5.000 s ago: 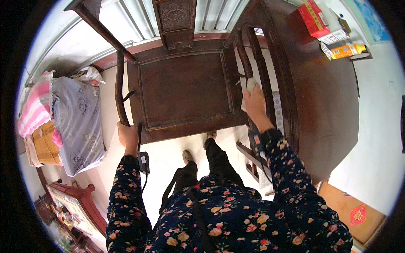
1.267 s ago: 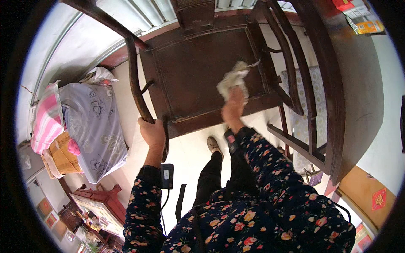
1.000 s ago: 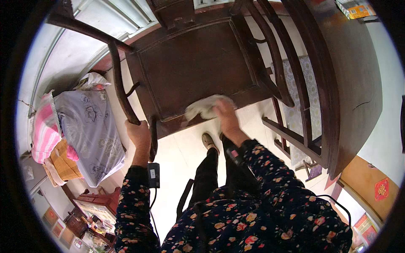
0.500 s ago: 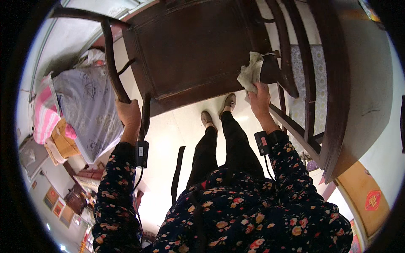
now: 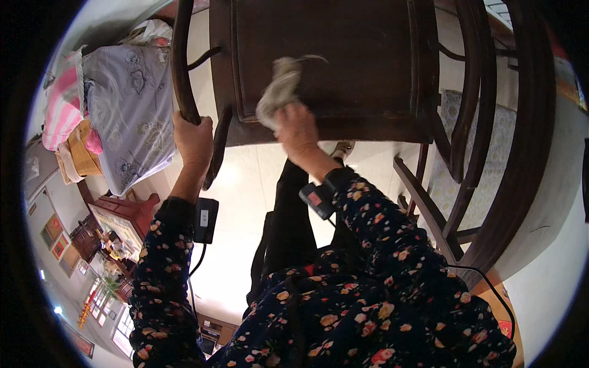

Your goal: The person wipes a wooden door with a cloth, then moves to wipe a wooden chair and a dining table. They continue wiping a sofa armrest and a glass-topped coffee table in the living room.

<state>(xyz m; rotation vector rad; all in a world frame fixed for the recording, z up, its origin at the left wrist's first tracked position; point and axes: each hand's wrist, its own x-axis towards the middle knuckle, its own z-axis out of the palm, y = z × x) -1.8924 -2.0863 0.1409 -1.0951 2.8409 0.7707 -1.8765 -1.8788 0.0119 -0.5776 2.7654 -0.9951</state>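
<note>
A dark wooden armchair [image 5: 331, 55] stands before me, its broad seat facing up. My left hand [image 5: 193, 140] is closed around the front end of its curved left armrest [image 5: 182, 61]. In my right hand [image 5: 297, 130] is a pale, crumpled cloth [image 5: 279, 92], slightly blurred, over the front left part of the seat. A loose thread trails from the cloth's far end. The right armrest [image 5: 467, 92] has no hand on it.
At the left stands a piece covered with a grey flowered cloth [image 5: 132, 116], with a pink striped fabric [image 5: 61, 107] beside it. To the right are another dark wooden frame [image 5: 521, 153] and a patterned pale surface [image 5: 472, 153]. My shoe [image 5: 342, 148] is below the seat's front edge.
My right hand has carried the cloth from the seat's front right corner leftward across the seat. My left hand keeps its hold on the armrest. The view has shifted, with the chair now further right.
</note>
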